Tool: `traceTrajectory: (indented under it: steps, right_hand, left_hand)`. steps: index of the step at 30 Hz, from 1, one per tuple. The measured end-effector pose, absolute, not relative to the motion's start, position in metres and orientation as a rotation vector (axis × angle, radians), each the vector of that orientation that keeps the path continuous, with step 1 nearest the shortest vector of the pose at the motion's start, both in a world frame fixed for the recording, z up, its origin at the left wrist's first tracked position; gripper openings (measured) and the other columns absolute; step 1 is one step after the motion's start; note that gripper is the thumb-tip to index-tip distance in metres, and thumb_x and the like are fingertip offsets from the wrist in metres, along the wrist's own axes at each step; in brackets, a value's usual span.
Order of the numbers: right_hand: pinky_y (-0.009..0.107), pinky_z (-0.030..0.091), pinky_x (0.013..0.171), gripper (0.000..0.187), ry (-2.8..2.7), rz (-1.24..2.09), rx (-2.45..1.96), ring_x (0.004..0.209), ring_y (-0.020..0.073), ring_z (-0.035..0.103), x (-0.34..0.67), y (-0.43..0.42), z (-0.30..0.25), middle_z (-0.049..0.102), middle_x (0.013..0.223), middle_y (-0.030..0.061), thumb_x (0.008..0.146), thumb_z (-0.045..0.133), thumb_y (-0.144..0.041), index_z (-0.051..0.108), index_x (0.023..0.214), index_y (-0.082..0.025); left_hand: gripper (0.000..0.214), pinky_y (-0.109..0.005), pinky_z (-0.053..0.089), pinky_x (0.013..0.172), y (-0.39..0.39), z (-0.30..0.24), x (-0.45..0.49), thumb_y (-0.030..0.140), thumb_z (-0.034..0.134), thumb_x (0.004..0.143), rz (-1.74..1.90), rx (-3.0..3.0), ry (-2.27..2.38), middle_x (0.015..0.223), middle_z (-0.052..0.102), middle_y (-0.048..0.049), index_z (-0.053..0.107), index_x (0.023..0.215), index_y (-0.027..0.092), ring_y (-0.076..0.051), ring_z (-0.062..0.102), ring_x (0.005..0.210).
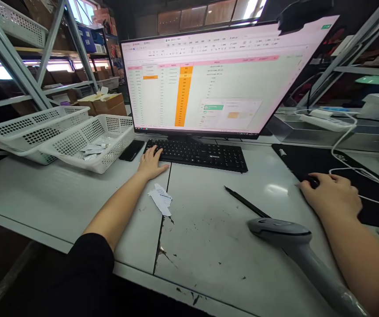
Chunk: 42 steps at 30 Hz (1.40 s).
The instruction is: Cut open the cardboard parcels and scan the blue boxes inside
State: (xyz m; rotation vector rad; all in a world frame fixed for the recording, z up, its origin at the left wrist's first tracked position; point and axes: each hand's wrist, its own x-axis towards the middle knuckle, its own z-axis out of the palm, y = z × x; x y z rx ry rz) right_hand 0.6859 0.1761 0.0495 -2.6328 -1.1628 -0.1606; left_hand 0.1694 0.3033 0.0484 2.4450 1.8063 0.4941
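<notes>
So the person's at a PC doing spreadsheet stuff. Left hand lies flat and open, fingers spread on the left end of the black keyboard, wrist on the worktop, holding nothing. Right hand is cupped loosely over a dark mouse on a black mat. Only the mouse's front edge peeks out past the fingers, so can't tell if any button is pressed. Straight ahead of both hands the monitor shows a sheet w/ an orange column and a small dialog box open over it.

Between the hands lies a black pen. On the near side of the right hand there's a grey barcode scanner, untouched. Beside the left wrist are a few crumpled paper slips. A dark phone sits just left of that hand, w/ white mesh baskets further left.

Imo the step in hand is pointer + key work in that dialog. Next move calls for fine mouse aim on a small box w/ the left hand ready on the keys, no reaching.
</notes>
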Motion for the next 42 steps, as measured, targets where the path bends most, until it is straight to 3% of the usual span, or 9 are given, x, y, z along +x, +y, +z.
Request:
traceTrajectory:
  steps: [10,15,20,23,29,35,42]
  right_hand:
    - [0.053,0.050,0.101,0.060,-1.184,-0.254,-2.603,0.134,0.0450,0.056,0.682,0.170,0.048,0.050,0.157,0.0245,0.105,0.038,-0.045,0.062,0.149,-0.013]
    - [0.047,0.047,0.103,0.054,-1.152,-0.291,-2.615,0.134,0.0405,0.057,0.681,0.168,0.047,0.052,0.156,0.0198,0.106,0.039,-0.040,0.062,0.149,-0.016]
    - [0.052,0.049,0.103,0.056,-1.139,-0.279,-2.632,0.135,0.0445,0.056,0.682,0.169,0.046,0.051,0.158,0.0226,0.107,0.039,-0.041,0.059,0.152,-0.014]
    - [0.056,0.050,0.104,0.056,-1.138,-0.292,-2.630,0.136,0.0461,0.056,0.685,0.173,0.042,0.051,0.158,0.0228,0.107,0.040,-0.042,0.060,0.151,-0.015]
    - [0.060,0.051,0.103,0.053,-1.142,-0.343,-2.579,0.135,0.0469,0.056,0.691,0.176,0.035,0.053,0.156,0.0256,0.107,0.044,-0.041,0.063,0.148,-0.014]
    - [0.052,0.048,0.098,0.053,-1.146,-0.317,-2.582,0.132,0.0434,0.056,0.685,0.172,0.041,0.053,0.155,0.0244,0.106,0.042,-0.038,0.061,0.149,-0.013]
    - [0.047,0.043,0.092,0.052,-1.147,-0.327,-2.555,0.127,0.0400,0.055,0.689,0.170,0.039,0.052,0.155,0.0222,0.105,0.044,-0.036,0.062,0.149,-0.016]
  left_hand:
    - [0.083,-0.057,0.025,0.134,0.304,0.044,0.168,0.054,0.067,0.096,0.560,2.445,1.780,0.178,0.023,-0.0156,0.038,0.166,0.022,-0.038,0.021,0.166]
    - [0.086,-0.057,0.026,0.135,0.310,0.039,0.165,0.049,0.069,0.094,0.721,2.423,1.793,0.177,0.024,-0.0182,0.036,0.167,0.018,-0.039,0.023,0.165]
    - [0.092,-0.057,0.029,0.133,0.313,0.042,0.167,0.048,0.072,0.092,0.763,2.316,1.839,0.177,0.022,-0.0213,0.030,0.167,0.015,-0.041,0.029,0.162]
    - [0.089,-0.055,0.030,0.133,0.311,0.044,0.170,0.052,0.074,0.091,0.666,2.357,1.857,0.178,0.017,-0.0205,0.038,0.163,0.014,-0.041,0.028,0.162]
    - [0.077,-0.059,0.026,0.133,0.304,0.047,0.173,0.061,0.074,0.091,0.471,2.503,1.800,0.182,0.009,-0.0110,0.053,0.155,0.025,-0.044,0.022,0.164]
    - [0.074,-0.065,0.026,0.131,0.303,0.050,0.174,0.065,0.071,0.092,0.434,2.486,1.769,0.183,0.005,-0.0092,0.056,0.156,0.031,-0.048,0.019,0.164]
    - [0.078,-0.062,0.022,0.133,0.302,0.044,0.173,0.056,0.068,0.096,0.657,2.503,1.830,0.182,0.011,-0.0159,0.045,0.162,0.022,-0.041,0.017,0.166]
